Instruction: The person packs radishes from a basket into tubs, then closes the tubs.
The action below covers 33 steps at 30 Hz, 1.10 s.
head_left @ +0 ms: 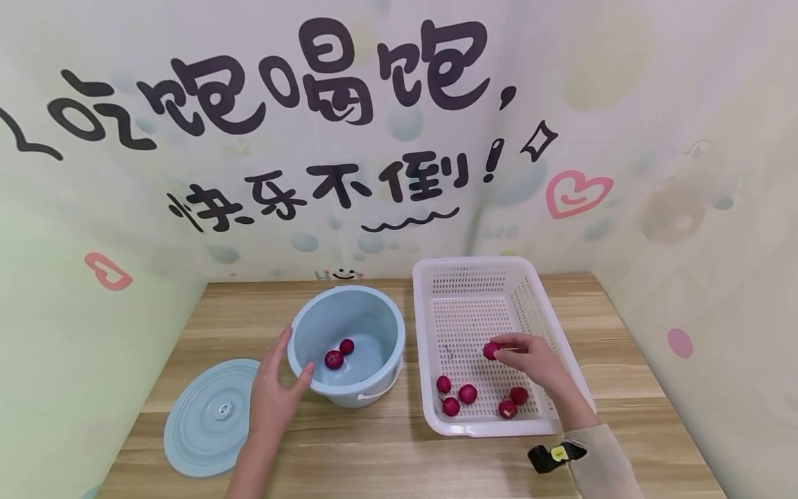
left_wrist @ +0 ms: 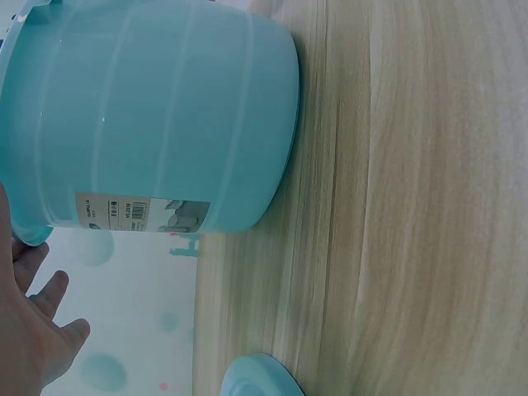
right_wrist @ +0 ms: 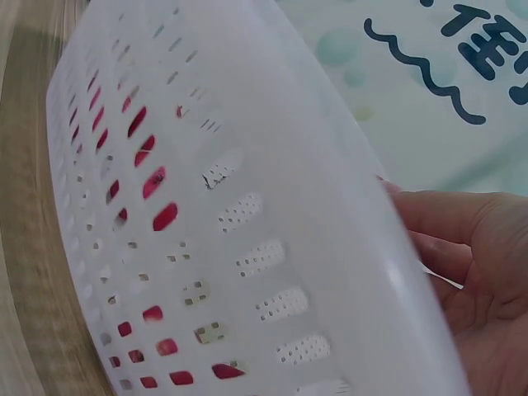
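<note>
My right hand [head_left: 537,359] pinches a small red radish [head_left: 490,351] between thumb and fingertips, above the floor of a white perforated basket [head_left: 464,322]. Several more radishes [head_left: 467,394] lie near the basket's front end. At the blue bucket [head_left: 368,315], my left hand [head_left: 274,395] rests against the left rim, its thumb and fingers spread. Two radishes [head_left: 334,359] sit on the bucket's bottom. The left wrist view shows the bucket's side [left_wrist: 165,124] and extended fingers near its rim. In the right wrist view the basket wall [right_wrist: 322,206] hides the fingertips and the pinched radish.
A round blue lid [head_left: 199,423] lies on the wooden table [head_left: 374,457], left of the bucket. The bucket's white handle [head_left: 382,394] hangs at its front right. A printed wall covering [head_left: 386,249] rises behind the table, with walls at both sides.
</note>
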### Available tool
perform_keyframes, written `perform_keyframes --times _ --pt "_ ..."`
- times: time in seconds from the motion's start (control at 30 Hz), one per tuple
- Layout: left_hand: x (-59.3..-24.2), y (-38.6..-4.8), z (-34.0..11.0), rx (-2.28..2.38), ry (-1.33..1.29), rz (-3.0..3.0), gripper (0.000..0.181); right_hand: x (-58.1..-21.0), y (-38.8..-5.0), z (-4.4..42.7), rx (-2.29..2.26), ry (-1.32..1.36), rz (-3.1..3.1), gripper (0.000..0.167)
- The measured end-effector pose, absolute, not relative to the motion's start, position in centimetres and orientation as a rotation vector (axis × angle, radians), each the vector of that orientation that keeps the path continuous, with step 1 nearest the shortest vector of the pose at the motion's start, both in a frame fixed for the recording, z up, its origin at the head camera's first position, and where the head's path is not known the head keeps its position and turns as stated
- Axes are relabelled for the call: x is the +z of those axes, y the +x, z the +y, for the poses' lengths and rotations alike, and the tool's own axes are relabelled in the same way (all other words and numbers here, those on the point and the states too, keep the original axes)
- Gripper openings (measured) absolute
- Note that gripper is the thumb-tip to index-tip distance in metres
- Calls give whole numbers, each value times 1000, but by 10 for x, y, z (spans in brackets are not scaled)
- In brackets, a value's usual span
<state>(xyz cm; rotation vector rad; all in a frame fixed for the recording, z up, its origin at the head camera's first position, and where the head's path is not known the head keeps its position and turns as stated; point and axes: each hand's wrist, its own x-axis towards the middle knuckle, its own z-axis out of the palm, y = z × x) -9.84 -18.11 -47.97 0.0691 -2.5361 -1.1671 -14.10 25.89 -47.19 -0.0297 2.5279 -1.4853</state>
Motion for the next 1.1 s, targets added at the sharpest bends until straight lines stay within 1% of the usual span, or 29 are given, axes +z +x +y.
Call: perform_keyframes --times 0.5,1.1 --pt "-480 -99 -182 -1169 58 -2526 72 -471 -142 250 -1501 -21 2514 31" --pt "-483 -99 -182 -1151 7 -2463 70 -465 -143 239 -1529 -35 2484 34"
